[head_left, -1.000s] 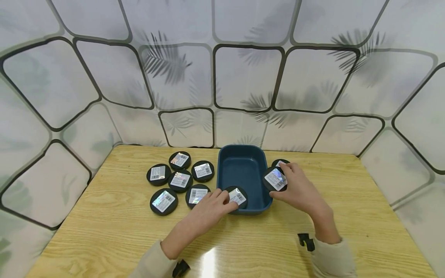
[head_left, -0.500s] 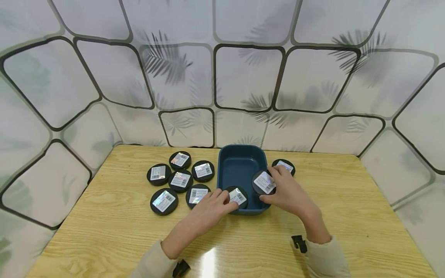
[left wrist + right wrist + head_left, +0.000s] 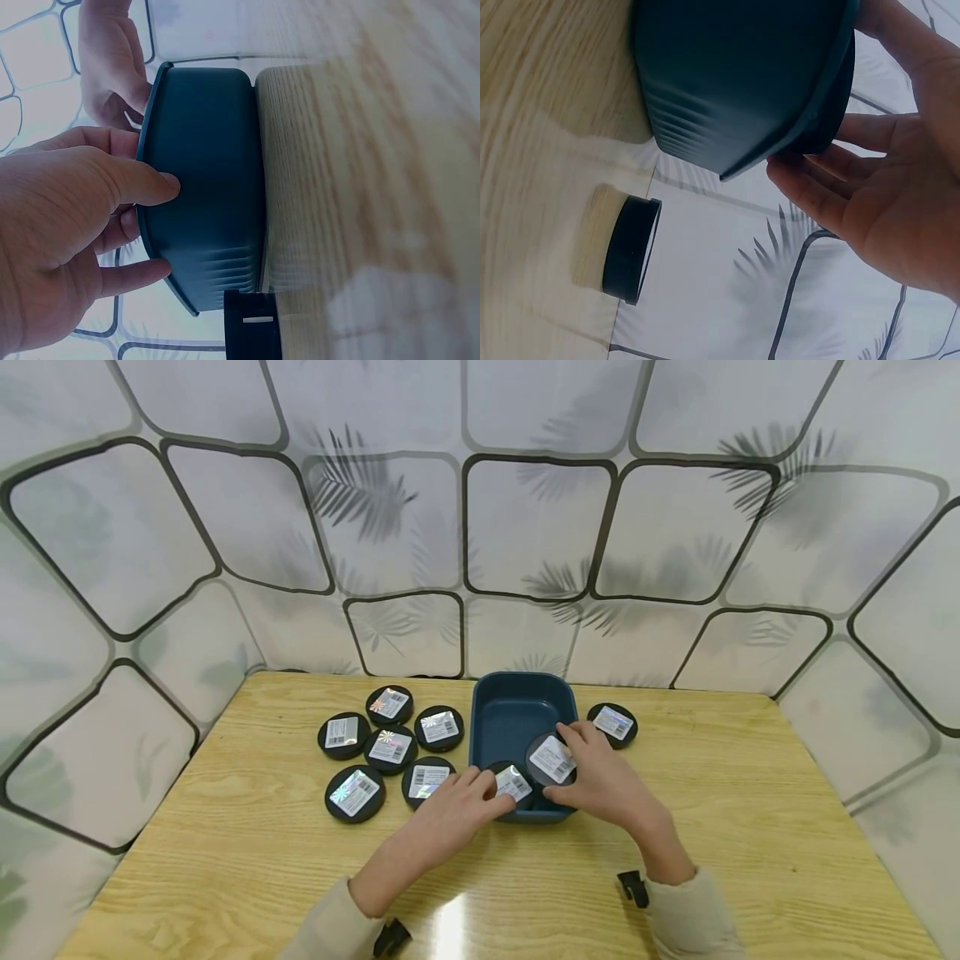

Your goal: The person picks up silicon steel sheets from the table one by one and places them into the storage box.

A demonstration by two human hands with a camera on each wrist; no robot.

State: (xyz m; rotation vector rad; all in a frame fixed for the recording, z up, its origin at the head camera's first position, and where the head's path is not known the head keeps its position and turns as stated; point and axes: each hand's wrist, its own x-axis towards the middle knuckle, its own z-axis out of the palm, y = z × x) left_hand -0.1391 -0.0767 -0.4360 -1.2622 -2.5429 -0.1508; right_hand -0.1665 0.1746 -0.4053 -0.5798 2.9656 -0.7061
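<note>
A dark blue plastic bin (image 3: 517, 697) stands on the table. At its front left rim my left hand (image 3: 453, 817) grips it; in the left wrist view the thumb (image 3: 150, 184) presses on the outer wall. Just beside those fingers, a round black labelled container (image 3: 513, 783) lies in the bin's front left part. My right hand (image 3: 600, 777) holds another round black labelled container (image 3: 551, 760) by its edge, over the bin's right side. In the right wrist view the fingers (image 3: 817, 199) reach past the rim and partly hide behind it.
Several like containers (image 3: 389, 748) lie in a cluster on the wooden table (image 3: 712, 827) left of the bin. One more container (image 3: 612, 725) lies to its right. Patterned cloth (image 3: 536, 527) rises behind the table.
My right hand has carried its container leftward from beside the bin's right edge to over the bin, close to the one inside. My left hand has stayed put.
</note>
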